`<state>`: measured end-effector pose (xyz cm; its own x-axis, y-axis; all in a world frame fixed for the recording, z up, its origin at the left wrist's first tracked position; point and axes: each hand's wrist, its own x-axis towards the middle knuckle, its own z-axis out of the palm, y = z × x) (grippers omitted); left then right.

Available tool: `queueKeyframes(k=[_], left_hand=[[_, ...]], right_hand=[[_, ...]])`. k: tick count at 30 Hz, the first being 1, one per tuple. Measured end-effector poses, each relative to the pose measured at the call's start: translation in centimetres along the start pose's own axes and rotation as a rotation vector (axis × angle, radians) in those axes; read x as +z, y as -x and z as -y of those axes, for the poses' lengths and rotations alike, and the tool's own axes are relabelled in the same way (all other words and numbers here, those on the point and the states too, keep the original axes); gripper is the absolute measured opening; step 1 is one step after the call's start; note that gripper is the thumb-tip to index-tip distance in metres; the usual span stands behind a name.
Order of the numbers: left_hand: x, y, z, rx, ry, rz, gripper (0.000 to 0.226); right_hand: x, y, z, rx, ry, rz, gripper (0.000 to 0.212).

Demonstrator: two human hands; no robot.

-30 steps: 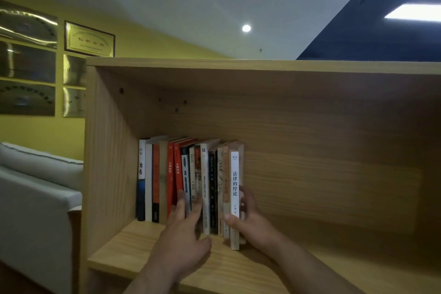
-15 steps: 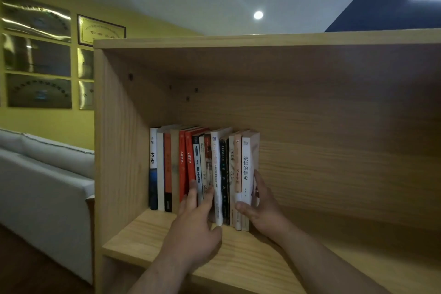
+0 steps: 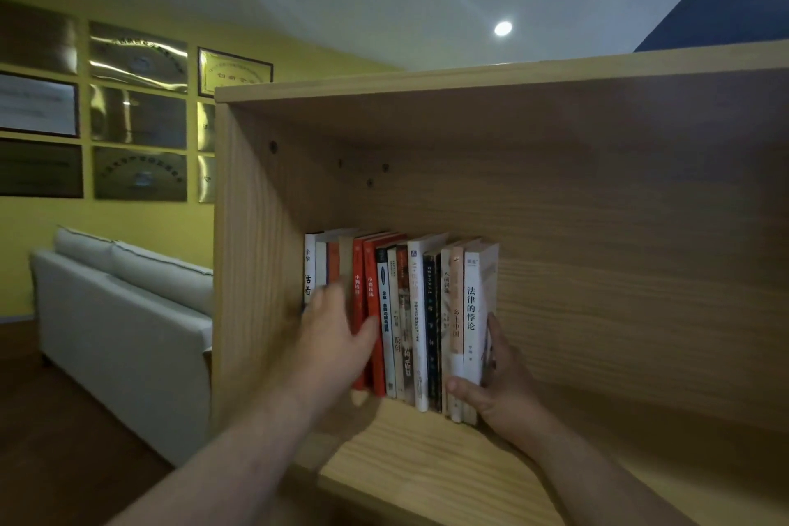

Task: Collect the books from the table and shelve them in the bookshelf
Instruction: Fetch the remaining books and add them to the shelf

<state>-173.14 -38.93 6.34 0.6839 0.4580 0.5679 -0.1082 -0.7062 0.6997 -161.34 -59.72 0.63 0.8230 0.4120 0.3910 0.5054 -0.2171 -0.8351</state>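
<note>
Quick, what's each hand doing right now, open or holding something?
Left hand: open, blurred, fingers against the row of books.
Right hand: grips the white book at the row's right end.

Bare left hand [image 3: 337, 337], bare right hand [image 3: 499, 393], forearms uncovered to the frame edge

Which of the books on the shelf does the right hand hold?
The white book at the right end of the row: the right hand grips it, fingers on its cover, thumb in front. No other book stands beyond it.
</note>
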Motion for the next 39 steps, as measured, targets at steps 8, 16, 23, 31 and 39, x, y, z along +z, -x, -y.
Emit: queueKeyframes(k=[8,16,23,31,39], left_hand=[[-3.5,-7.7,-2.0,-0.119,-0.215,0.157,0.036],[-2.2,-6.0,-2.6,0.068,-0.241,-0.057,0.051],[-3.7,-4.9,-3.4,0.067,-0.181,-0.184,0.036],[-3.8,-1.1,-0.8,-0.1,0.2,-0.183,0.055],[-3.8,2.8,1.3,-0.164,0.294,-0.198,0.015]], right_hand=[[0.2,-0.4,-0.5,0.023,0.052,0.002,0.119],[0.1,-0.2,-0.2,0.058,0.088,0.004,0.123],[0.0,0.0,0.1,0.069,0.114,-0.01,0.124],[0.1,-0.2,-0.2,0.079,0.147,-0.037,0.126],[-0.1,0.6,1.1,0.062,0.112,-0.08,0.11]])
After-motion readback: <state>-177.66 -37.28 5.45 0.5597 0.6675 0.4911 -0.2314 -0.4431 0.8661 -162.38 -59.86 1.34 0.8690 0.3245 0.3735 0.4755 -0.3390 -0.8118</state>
